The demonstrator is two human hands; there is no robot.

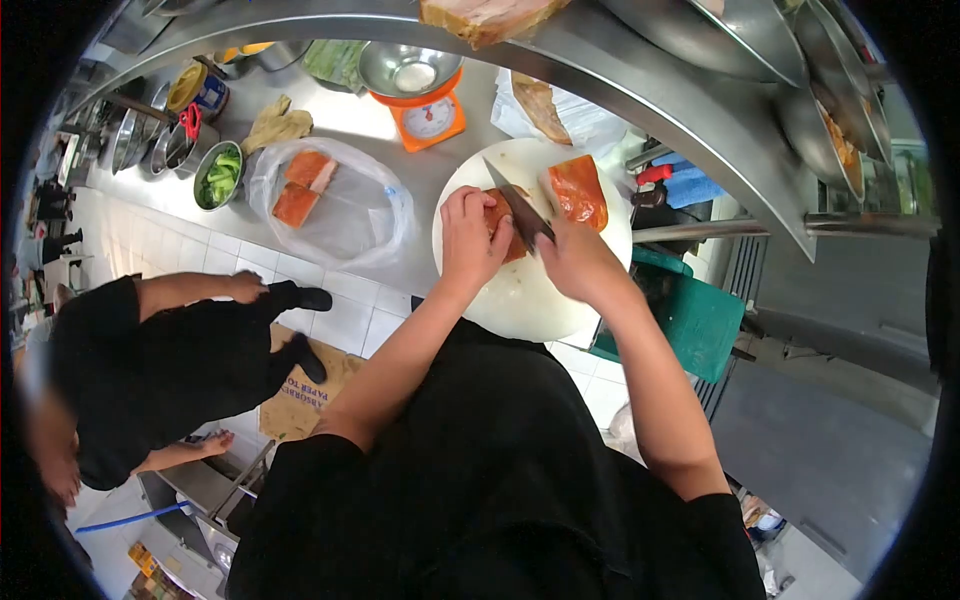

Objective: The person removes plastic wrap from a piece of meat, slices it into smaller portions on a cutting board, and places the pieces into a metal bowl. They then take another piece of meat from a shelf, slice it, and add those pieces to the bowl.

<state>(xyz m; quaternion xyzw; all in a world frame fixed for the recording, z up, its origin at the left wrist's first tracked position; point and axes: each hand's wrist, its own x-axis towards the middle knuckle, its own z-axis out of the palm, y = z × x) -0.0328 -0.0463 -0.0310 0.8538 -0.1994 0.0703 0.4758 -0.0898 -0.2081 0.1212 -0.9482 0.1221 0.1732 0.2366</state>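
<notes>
While the left hand [468, 232] is pressing down on a piece of salmon [506, 232] on the round white cutting board [520, 290], the right hand [575, 262] is gripping a knife [518, 205] set across it. Another salmon piece [578, 192] is lying uncut beside it, and two more are waiting in a plastic bag [345, 215] on the tabletop [330, 110], so most slicing seems left.

The round cutting board [520, 290] lies bare on the person's side, below both hands, so a hand could pass there. Its far part is taken: the left hand [470, 235] presses a salmon piece [505, 225], the right hand [575, 260] holds a knife [520, 205] across it, and a second fillet [580, 190] lies just beside. On the worktop [340, 115] to the left, a plastic bag [335, 200] blocks the way; behind the board stands an orange scale [425, 110].
</notes>
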